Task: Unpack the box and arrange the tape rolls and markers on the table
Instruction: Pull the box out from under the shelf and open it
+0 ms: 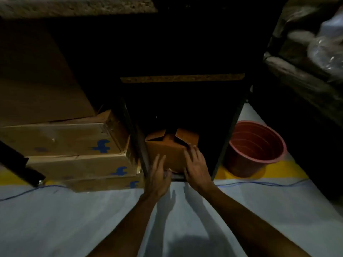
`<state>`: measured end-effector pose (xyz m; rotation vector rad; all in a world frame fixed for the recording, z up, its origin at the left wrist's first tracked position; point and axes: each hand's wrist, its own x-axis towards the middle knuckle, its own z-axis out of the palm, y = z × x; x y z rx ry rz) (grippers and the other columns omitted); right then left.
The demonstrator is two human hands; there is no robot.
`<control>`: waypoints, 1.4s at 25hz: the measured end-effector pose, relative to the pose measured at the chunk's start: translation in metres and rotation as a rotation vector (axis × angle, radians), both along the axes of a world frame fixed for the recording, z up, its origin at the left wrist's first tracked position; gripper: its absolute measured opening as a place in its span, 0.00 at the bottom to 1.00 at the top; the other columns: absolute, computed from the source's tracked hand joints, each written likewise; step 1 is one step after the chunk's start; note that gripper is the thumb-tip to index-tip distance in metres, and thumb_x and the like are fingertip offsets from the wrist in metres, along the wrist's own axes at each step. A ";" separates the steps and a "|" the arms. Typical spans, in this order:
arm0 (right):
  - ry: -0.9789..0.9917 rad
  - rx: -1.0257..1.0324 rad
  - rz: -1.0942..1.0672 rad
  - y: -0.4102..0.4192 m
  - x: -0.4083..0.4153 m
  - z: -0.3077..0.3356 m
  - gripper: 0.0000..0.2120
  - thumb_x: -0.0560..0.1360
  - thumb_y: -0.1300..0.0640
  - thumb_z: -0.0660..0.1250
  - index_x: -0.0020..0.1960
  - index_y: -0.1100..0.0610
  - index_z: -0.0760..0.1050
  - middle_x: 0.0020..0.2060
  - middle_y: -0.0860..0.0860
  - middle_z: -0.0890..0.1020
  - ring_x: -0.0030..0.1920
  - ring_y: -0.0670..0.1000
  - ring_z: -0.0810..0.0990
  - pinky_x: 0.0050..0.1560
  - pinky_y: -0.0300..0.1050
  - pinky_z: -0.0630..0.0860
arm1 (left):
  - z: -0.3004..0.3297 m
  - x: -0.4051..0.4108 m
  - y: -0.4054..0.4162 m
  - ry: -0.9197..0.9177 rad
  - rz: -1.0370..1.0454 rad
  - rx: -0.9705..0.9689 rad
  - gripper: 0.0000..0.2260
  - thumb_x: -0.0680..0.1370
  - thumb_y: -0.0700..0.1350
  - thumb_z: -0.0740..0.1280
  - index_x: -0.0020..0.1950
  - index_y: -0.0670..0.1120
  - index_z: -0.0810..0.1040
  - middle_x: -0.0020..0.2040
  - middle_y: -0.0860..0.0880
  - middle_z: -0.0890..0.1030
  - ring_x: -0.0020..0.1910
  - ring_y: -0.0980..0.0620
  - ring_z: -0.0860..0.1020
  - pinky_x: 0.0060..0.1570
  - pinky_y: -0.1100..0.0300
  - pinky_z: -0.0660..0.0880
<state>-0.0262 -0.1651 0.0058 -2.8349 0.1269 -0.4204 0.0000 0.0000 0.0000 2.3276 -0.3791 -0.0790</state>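
A small brown cardboard box (168, 152) with its top flaps partly open sits on the floor inside a dark shelf bay. My left hand (158, 176) reaches to its front left face with fingers spread and nearly straight, touching it. My right hand (195, 164) lies against the box's right front corner, fingers extended over the edge. What the box contains is hidden. No tape rolls or markers are in sight.
Stacked flat cardboard cartons (74, 154) with blue logos stand at the left. A red plastic pot (254, 149) sits on the floor at the right. Dark shelf uprights (137, 134) flank the box. A blue cable (259, 183) crosses the pale floor.
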 end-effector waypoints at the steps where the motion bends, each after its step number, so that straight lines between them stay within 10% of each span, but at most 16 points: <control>1: 0.016 -0.061 0.039 0.003 0.004 -0.006 0.40 0.75 0.54 0.69 0.79 0.59 0.51 0.79 0.61 0.50 0.78 0.63 0.49 0.77 0.62 0.52 | -0.001 -0.001 0.000 -0.012 -0.001 -0.009 0.26 0.82 0.51 0.60 0.79 0.52 0.55 0.80 0.50 0.52 0.78 0.46 0.56 0.74 0.48 0.61; 9: 0.338 -0.256 0.069 0.007 0.028 -0.029 0.56 0.69 0.35 0.70 0.80 0.54 0.37 0.77 0.60 0.34 0.78 0.63 0.36 0.76 0.65 0.40 | 0.012 0.006 0.005 -0.029 -0.008 0.131 0.33 0.79 0.45 0.62 0.80 0.52 0.49 0.81 0.50 0.47 0.78 0.46 0.54 0.73 0.50 0.60; 16: 0.318 -0.419 0.133 -0.031 0.019 -0.031 0.55 0.70 0.38 0.70 0.80 0.56 0.38 0.77 0.55 0.34 0.78 0.59 0.37 0.76 0.58 0.37 | 0.023 0.031 -0.005 -0.151 -0.044 0.346 0.48 0.71 0.52 0.69 0.79 0.54 0.39 0.80 0.51 0.38 0.79 0.46 0.42 0.75 0.44 0.58; 22: 0.301 -0.396 0.175 -0.049 0.024 -0.028 0.63 0.40 0.37 0.82 0.70 0.56 0.66 0.72 0.51 0.64 0.67 0.58 0.73 0.62 0.54 0.74 | 0.036 0.056 -0.011 -0.140 -0.026 0.439 0.55 0.69 0.54 0.72 0.77 0.53 0.29 0.77 0.51 0.28 0.78 0.46 0.34 0.74 0.46 0.57; 27: 0.296 -0.277 0.172 -0.052 0.023 -0.039 0.79 0.39 0.39 0.83 0.80 0.57 0.46 0.79 0.53 0.40 0.73 0.60 0.60 0.60 0.55 0.76 | 0.026 0.071 -0.027 -0.043 -0.116 0.573 0.54 0.69 0.55 0.70 0.77 0.49 0.30 0.78 0.48 0.32 0.78 0.45 0.35 0.77 0.44 0.50; 31: 0.346 -0.351 0.193 -0.056 0.020 -0.020 0.74 0.49 0.33 0.80 0.80 0.57 0.40 0.79 0.52 0.51 0.79 0.58 0.45 0.72 0.56 0.62 | 0.003 0.062 -0.042 -0.008 -0.130 0.620 0.51 0.71 0.58 0.67 0.78 0.49 0.32 0.78 0.45 0.33 0.77 0.42 0.33 0.76 0.41 0.41; 35: 0.447 -0.360 0.235 -0.071 0.004 -0.005 0.63 0.63 0.31 0.73 0.80 0.55 0.37 0.79 0.51 0.35 0.78 0.56 0.34 0.77 0.54 0.40 | 0.001 0.039 -0.058 -0.081 -0.118 0.635 0.47 0.74 0.64 0.63 0.78 0.48 0.34 0.79 0.44 0.34 0.77 0.40 0.35 0.76 0.44 0.37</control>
